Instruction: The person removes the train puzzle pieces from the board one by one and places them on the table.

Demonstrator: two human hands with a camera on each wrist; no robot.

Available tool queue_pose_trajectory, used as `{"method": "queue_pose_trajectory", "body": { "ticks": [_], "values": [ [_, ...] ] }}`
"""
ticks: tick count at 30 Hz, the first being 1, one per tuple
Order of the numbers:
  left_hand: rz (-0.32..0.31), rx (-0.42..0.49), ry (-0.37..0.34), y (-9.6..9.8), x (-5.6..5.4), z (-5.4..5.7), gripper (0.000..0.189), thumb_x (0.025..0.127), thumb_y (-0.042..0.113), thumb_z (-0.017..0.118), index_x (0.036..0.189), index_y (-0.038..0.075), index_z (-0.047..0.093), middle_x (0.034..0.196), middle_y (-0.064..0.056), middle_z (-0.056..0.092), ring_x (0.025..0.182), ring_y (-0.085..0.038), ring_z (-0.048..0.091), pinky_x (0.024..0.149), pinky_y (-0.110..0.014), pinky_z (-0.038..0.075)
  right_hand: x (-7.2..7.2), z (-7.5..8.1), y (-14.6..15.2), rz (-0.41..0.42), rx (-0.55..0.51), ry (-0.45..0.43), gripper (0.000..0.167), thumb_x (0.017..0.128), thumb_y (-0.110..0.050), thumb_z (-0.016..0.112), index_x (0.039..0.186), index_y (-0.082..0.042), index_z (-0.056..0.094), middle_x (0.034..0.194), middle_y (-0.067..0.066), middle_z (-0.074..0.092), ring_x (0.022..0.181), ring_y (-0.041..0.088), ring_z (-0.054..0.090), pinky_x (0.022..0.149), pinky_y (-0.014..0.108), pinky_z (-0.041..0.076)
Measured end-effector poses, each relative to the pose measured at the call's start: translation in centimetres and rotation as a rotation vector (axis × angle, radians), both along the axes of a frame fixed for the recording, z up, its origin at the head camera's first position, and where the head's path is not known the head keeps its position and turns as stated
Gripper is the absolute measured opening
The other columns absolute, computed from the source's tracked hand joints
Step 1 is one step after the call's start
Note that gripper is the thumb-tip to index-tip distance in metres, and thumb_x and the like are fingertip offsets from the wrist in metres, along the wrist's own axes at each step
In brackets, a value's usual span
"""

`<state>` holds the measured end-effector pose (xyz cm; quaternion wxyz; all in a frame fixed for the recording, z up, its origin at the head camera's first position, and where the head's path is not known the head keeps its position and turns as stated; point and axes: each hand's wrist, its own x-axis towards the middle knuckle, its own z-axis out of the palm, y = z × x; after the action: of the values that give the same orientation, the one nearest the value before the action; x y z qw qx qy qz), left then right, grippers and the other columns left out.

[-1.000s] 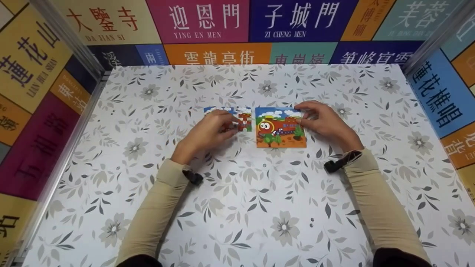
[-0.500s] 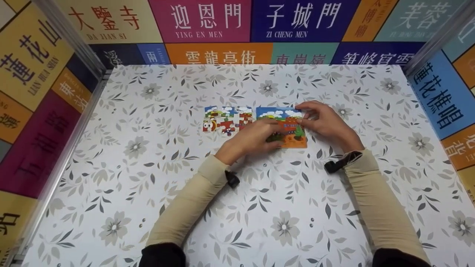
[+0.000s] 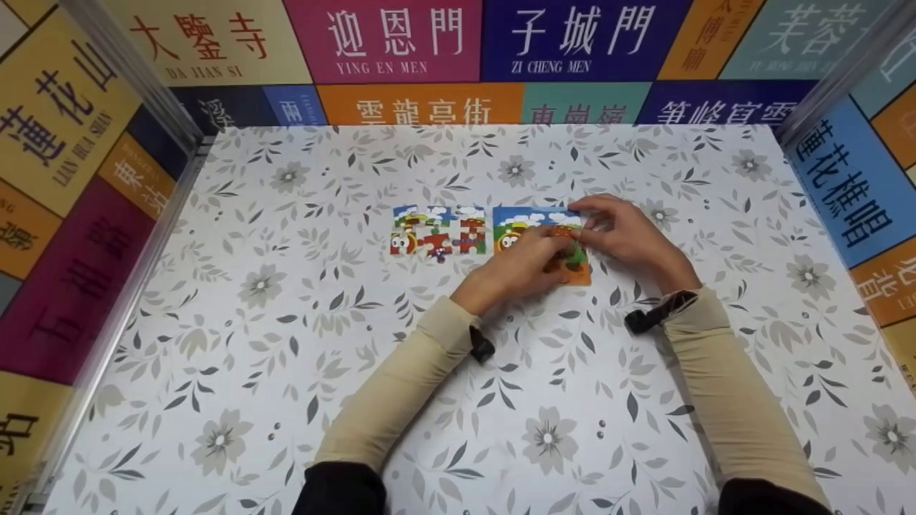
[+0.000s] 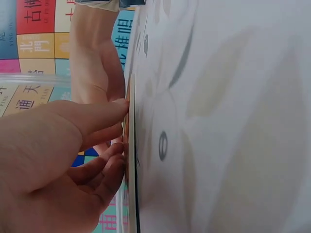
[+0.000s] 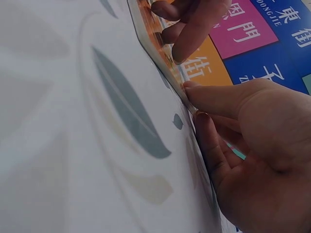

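A square picture puzzle (image 3: 537,217) with a cartoon train lies flat on the table. My right hand (image 3: 633,232) pinches its right edge, thumb on top and fingers against the side, as the right wrist view shows. Over the puzzle's right part is my left hand (image 3: 519,268), its fingertips on or just above the picture; I see no piece between them. In the left wrist view the left thumb (image 4: 104,114) and fingers stand apart over the thin board edge (image 4: 131,170). Left of the puzzle lie several joined jigsaw pieces (image 3: 469,239) with the same train.
The table (image 3: 458,400) wears a white cloth printed with grey leaves and flowers. Colourful panels (image 3: 401,43) with large characters close off the back and both sides. A narrow gap separates the jigsaw pieces from the puzzle.
My left hand has left the joined jigsaw pieces, moving right onto the picture puzzle, and those pieces are now uncovered. My right hand has stayed at the puzzle's right edge.
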<state>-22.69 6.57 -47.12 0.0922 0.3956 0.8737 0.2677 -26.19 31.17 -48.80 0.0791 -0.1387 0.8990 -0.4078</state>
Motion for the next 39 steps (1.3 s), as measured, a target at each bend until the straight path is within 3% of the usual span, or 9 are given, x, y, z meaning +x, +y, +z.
{"method": "queue_pose_trajectory", "body": {
  "ticks": [8,14,20,25,39],
  "values": [
    [-0.017,0.095,-0.044,-0.2,-0.5,-0.5,0.041,0.099,0.019,0.080,0.137,0.007,0.070,0.130,-0.007,0.072,0.122,-0.022,0.062,0.107,-0.031,0.050,0.0,0.1,0.0,0.001,0.003,0.006,0.047,0.102,-0.014,0.077,0.148,-0.016,0.067,0.151,0.008,0.062,0.106,0.023,0.066,0.087,0.019,0.051],
    [0.060,0.065,-0.114,-0.3,-0.2,-0.2,0.060,0.101,0.024,0.078,0.155,0.010,0.057,0.134,-0.008,0.063,0.120,-0.020,0.056,0.104,-0.032,0.051,0.0,0.1,0.0,-0.001,0.006,-0.009,0.049,0.101,-0.017,0.077,0.149,-0.017,0.066,0.154,0.006,0.060,0.110,0.024,0.066,0.088,0.018,0.051],
    [0.088,0.040,-0.122,-0.2,0.2,0.0,0.057,0.102,0.026,0.077,0.154,0.012,0.057,0.142,-0.010,0.055,0.129,-0.022,0.054,0.112,-0.034,0.050,0.0,0.0,0.1,0.002,0.002,-0.006,0.048,0.102,-0.016,0.077,0.149,-0.016,0.067,0.154,0.007,0.059,0.108,0.023,0.066,0.087,0.018,0.051],
    [0.035,0.059,-0.056,0.1,0.2,-0.1,0.055,0.101,0.017,0.077,0.152,0.008,0.058,0.151,-0.012,0.061,0.140,-0.025,0.057,0.120,-0.031,0.047,0.2,0.1,0.0,-0.009,0.010,-0.007,0.048,0.102,-0.015,0.077,0.149,-0.018,0.067,0.155,0.006,0.059,0.106,0.020,0.065,0.088,0.017,0.051],
    [-0.043,-0.109,0.237,-0.1,0.6,0.1,0.033,0.110,0.027,0.066,0.138,0.012,0.067,0.134,-0.008,0.070,0.116,-0.030,0.062,0.104,-0.042,0.049,0.3,0.0,-0.1,-0.021,0.000,-0.004,0.046,0.103,-0.019,0.077,0.147,-0.018,0.068,0.150,0.006,0.061,0.106,0.021,0.065,0.086,0.017,0.050]
  ]
}}
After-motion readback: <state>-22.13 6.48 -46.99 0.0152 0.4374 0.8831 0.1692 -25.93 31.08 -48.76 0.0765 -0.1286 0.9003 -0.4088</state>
